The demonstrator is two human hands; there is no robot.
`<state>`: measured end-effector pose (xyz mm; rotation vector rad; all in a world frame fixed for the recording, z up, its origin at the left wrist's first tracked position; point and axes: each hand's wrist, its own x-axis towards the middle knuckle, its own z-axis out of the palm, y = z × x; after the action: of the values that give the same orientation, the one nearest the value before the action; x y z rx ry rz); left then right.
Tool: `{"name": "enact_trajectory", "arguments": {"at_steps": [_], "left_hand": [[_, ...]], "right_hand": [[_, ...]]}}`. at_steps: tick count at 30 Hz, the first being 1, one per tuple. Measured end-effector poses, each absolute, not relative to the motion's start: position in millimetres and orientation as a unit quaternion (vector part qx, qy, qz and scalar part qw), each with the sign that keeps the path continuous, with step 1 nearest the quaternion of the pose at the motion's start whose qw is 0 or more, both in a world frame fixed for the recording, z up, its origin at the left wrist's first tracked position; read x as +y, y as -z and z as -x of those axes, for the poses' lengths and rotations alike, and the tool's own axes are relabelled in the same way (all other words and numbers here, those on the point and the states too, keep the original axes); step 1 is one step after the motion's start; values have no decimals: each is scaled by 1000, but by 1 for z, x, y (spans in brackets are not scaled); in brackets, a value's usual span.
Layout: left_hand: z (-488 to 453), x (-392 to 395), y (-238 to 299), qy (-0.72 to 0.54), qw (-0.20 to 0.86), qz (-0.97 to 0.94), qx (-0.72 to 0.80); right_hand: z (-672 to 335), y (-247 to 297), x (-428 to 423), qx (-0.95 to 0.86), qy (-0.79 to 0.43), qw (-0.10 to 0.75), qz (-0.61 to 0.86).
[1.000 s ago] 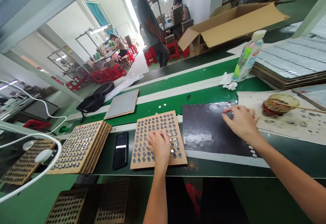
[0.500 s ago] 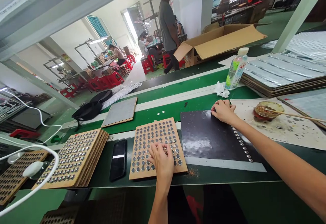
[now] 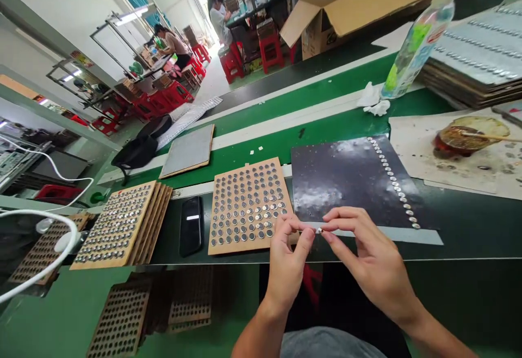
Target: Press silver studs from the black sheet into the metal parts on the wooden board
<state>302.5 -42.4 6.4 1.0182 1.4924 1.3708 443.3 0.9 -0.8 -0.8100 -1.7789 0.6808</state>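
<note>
My left hand and my right hand meet at the table's front edge, fingertips pinched at a small shiny piece. It is too small to make out exactly. Just left of them lies a brown board with rows of round, dark-faced metal discs; some at its lower right look brighter. Behind my right hand is a dark sheet with one line of small round metal pieces along its right side. A pale strip shows along the sheet's near edge. My left fingers partly cover the board's right corner.
A black phone and stacked disc boards are to the left. On the right are a cup of brown liquid with a stick, a plastic bottle and stacked sheets. A cardboard box stands behind; people sit farther off.
My right hand has left the sheet's far edge and come toward me. My left hand has lifted off the disc board, and both now meet at a small piece. The view has shifted.
</note>
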Motion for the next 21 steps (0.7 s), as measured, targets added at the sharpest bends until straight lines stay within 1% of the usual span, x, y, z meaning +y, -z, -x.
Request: {"name": "enact_trajectory", "arguments": {"at_steps": [6, 10, 13, 16, 21], "left_hand": [[-304, -52, -8, -550, 426, -417, 585], [-310, -53, -9, -545, 374, -442, 606], [-315, -53, -10, -549, 322, -461, 618], [-318, -54, -10, -548, 301, -468, 624], [-319, -55, -10, -543, 293, -473, 628]], "right_hand": [[-437, 0, -6, -732, -250, 540, 331], [-433, 2, -14, -716, -230, 562, 344], [-430, 5, -23, -688, -304, 554, 356], [-427, 6, -29, -644, -382, 551, 368], [-426, 4, -31, -605, -421, 557, 384]]}}
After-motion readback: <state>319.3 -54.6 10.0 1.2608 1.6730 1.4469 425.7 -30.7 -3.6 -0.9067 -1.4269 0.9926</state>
